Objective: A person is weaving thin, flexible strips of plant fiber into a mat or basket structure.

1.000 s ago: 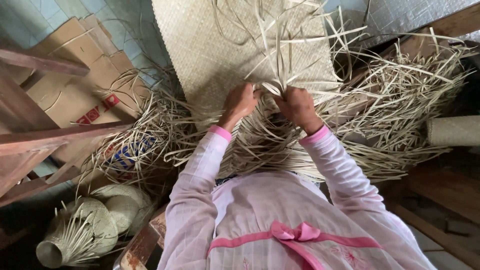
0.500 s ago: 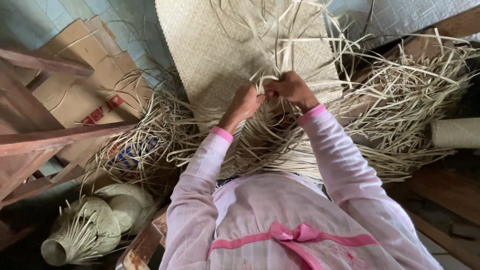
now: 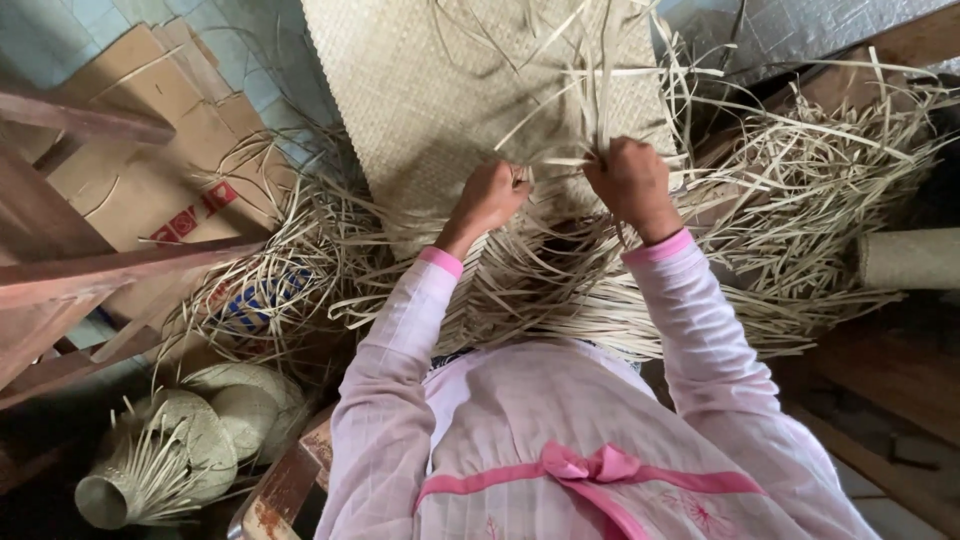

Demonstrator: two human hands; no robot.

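The left hand (image 3: 490, 195) is closed around a few pale, flat straw strips (image 3: 560, 160) at the near edge of a wide, tan woven straw mat (image 3: 430, 90) that stretches away to the far side. The right hand (image 3: 632, 180), just to the right of it, is clenched in a fist around a bunch of the same loose strips, which stand up and fan out above its knuckles. The two hands are near each other but apart, both at the mat's unfinished fringe, where unwoven strips spill towards the person's pink checked sleeves (image 3: 400, 340).

Loose heaps of straw (image 3: 800, 200) lie to the right and left of the mat. A brown cardboard box (image 3: 150, 170) sits at the far left beside reddish wooden beams (image 3: 110, 275). Half-woven straw hats (image 3: 190, 440) rest at the near left, and a rolled woven piece (image 3: 910, 258) lies at the right edge.
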